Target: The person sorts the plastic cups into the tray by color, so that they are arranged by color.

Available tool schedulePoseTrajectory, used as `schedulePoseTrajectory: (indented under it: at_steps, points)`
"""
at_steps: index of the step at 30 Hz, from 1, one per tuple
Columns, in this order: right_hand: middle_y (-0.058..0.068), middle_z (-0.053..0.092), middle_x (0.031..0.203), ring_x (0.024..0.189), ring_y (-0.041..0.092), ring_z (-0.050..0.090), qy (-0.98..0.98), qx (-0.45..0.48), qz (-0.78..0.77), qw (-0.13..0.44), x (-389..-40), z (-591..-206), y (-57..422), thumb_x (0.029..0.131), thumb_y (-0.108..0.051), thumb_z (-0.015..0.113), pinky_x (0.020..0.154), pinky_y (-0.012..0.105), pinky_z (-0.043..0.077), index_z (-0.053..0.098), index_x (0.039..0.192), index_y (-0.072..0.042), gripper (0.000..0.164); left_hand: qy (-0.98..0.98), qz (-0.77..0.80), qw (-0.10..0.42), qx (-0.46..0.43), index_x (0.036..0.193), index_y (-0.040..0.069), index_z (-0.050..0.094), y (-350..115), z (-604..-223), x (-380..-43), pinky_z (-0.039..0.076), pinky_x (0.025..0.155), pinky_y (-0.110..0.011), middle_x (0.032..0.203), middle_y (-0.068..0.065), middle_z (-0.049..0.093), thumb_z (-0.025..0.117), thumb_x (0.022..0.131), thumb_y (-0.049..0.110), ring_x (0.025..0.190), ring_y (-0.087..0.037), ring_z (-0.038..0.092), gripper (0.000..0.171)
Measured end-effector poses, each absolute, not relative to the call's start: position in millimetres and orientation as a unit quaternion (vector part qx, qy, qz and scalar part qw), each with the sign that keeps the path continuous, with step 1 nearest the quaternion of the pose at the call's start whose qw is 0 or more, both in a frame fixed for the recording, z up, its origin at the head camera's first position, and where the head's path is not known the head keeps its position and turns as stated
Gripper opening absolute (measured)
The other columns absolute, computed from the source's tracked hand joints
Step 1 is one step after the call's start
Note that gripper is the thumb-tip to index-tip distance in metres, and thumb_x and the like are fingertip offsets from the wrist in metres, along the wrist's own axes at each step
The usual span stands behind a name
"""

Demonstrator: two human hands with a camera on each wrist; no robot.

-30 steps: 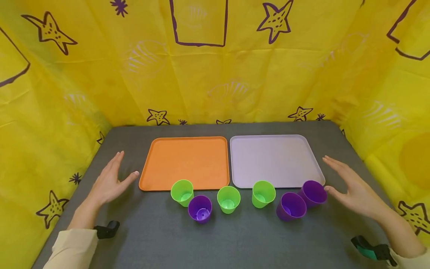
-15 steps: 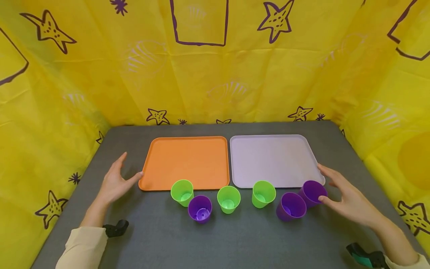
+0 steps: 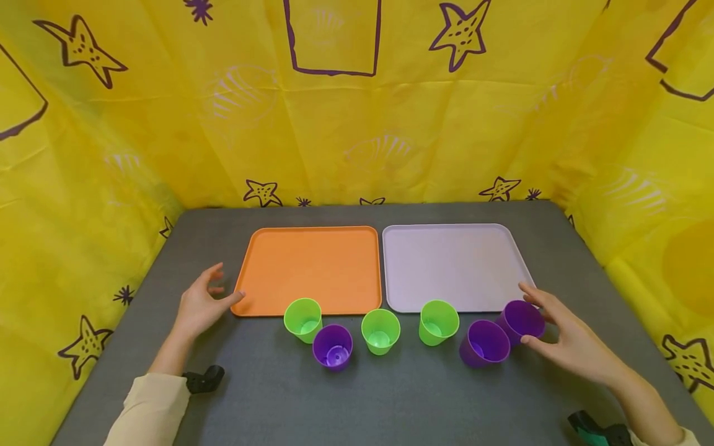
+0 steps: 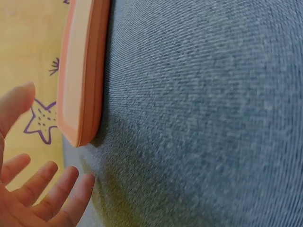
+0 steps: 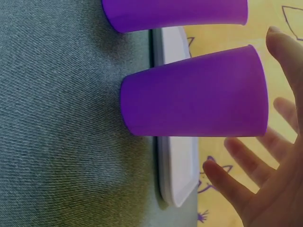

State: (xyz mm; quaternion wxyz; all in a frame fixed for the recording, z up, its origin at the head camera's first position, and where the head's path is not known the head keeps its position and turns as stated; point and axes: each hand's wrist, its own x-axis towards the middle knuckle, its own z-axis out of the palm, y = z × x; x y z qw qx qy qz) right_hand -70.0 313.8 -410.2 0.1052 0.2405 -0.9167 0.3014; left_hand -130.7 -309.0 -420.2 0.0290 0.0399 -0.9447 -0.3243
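My right hand (image 3: pixel 574 341) reaches around the rightmost purple cup (image 3: pixel 522 321), thumb on the near side and fingers beyond it. In the right wrist view, gaps show between the spread fingers (image 5: pixel 227 184) and that upright cup (image 5: pixel 199 99). A second purple cup (image 3: pixel 484 342) stands just to its left. My left hand (image 3: pixel 202 303) hovers by the near left corner of the orange tray (image 3: pixel 312 266), holding nothing. Its fingers are loosely bent, and the left wrist view shows the thumb (image 4: pixel 19 104) apart from the tray edge (image 4: pixel 90 94).
Three green cups (image 3: pixel 380 331) and another purple cup (image 3: pixel 332 347) stand upright in front of the trays. A pale lilac tray (image 3: pixel 452 266) lies right of the orange one. Yellow patterned cloth (image 3: pixel 357 124) encloses the grey table (image 3: pixel 346 402) at the back and sides.
My right hand has moved left and nearer, from beside the rightmost purple cup to around it. The left hand has shifted right toward the orange tray's corner. Cups and trays have stayed put.
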Motion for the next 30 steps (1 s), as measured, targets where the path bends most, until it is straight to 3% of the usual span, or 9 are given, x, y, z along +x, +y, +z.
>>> schedulePoseTrajectory:
  at_steps: [4,10,14,23,30]
  points:
    - [-0.02,0.037,0.136,0.12,-0.012,0.037,-0.915,0.241,0.307,0.101,-69,-412,313,0.061,0.001,0.082,0.091,-0.001,0.031,0.035,0.141,-0.009,0.094,-0.945,-0.324,0.022,0.046,0.14,0.001,0.031,-308,-422,-131,0.055,0.069,-0.042,0.129,-0.026,0.049,0.07,0.079,0.04,0.099,-0.039,0.059,0.082]
    - [0.004,0.048,0.132,0.12,-0.012,0.036,-0.914,0.24,0.31,0.102,-68,-416,313,0.061,0.0,0.082,0.09,-0.002,0.032,0.037,0.14,-0.008,0.091,-0.947,-0.316,0.026,0.044,0.135,-0.001,0.04,-307,-425,-133,0.055,0.064,-0.033,0.118,-0.025,0.057,0.072,0.078,0.032,0.091,-0.036,0.063,0.072]
    - [0.01,0.05,0.128,0.115,-0.012,0.041,-0.914,0.237,0.313,0.101,-68,-420,313,0.062,0.001,0.082,0.086,-0.001,0.036,0.04,0.137,-0.005,0.086,-0.944,-0.327,0.023,0.05,0.133,-0.002,0.044,-307,-427,-135,0.055,0.058,-0.026,0.114,-0.026,0.059,0.073,0.078,0.025,0.088,-0.035,0.065,0.068]
    - [-0.01,0.049,0.124,0.099,-0.012,0.048,-0.916,0.209,0.331,0.082,-66,-424,313,0.067,-0.006,0.08,0.079,0.0,0.041,0.043,0.136,-0.008,0.079,-0.923,-0.378,-0.003,0.069,0.13,-0.004,0.046,-305,-427,-136,0.056,0.053,-0.024,0.113,-0.028,0.058,0.07,0.078,0.011,0.08,-0.028,0.067,0.059]
    - [-0.014,0.049,0.119,0.093,-0.008,0.053,-0.917,0.196,0.34,0.064,-67,-422,314,0.067,-0.007,0.081,0.073,0.005,0.048,0.044,0.134,-0.007,0.076,-0.923,-0.38,-0.001,0.067,0.124,-0.006,0.052,-305,-430,-136,0.056,0.052,-0.025,0.107,-0.028,0.061,0.068,0.078,0.006,0.071,-0.02,0.068,0.051]
